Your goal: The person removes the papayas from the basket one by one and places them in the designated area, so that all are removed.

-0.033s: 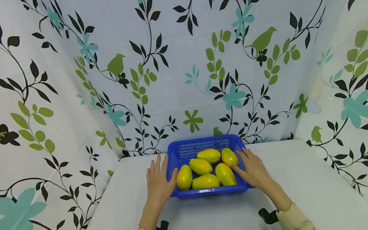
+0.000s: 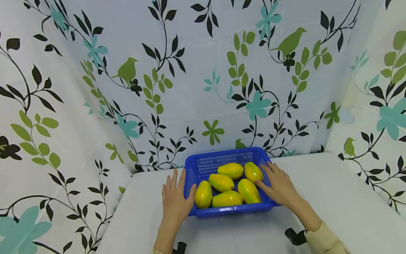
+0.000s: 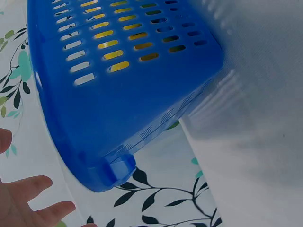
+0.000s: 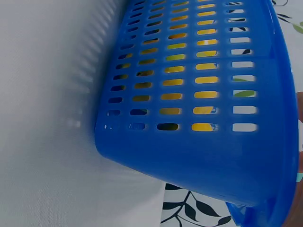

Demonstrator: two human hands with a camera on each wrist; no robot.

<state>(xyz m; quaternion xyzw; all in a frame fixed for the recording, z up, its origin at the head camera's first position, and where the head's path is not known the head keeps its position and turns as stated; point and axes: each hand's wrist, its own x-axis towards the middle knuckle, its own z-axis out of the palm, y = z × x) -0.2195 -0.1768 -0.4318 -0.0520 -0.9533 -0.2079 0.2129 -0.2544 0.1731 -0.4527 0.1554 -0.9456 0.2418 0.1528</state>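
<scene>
A blue plastic basket (image 2: 233, 211) with slotted sides holds several glossy yellow-green fruits, shaped like mangoes or small papayas (image 2: 227, 199). At its left end is my left hand (image 2: 176, 204), fingers spread and straight, thumb along the rim beside the nearest fruit (image 2: 203, 194). In the left wrist view, those spread fingers (image 3: 33, 187) appear apart from the basket wall (image 3: 118, 104). My right hand (image 2: 281, 187) lies over the right rim, fingers extended and thumb reaching inward near the fruit (image 2: 253, 172) at that end. The right wrist view shows mostly basket wall (image 4: 189, 156).
The basket stands on a white table (image 2: 241, 236), near its back edge. Behind and to both sides hangs a white curtain (image 2: 190, 106) printed with leaves, birds and flowers. Black mounts (image 2: 295, 236) sit by both wrists.
</scene>
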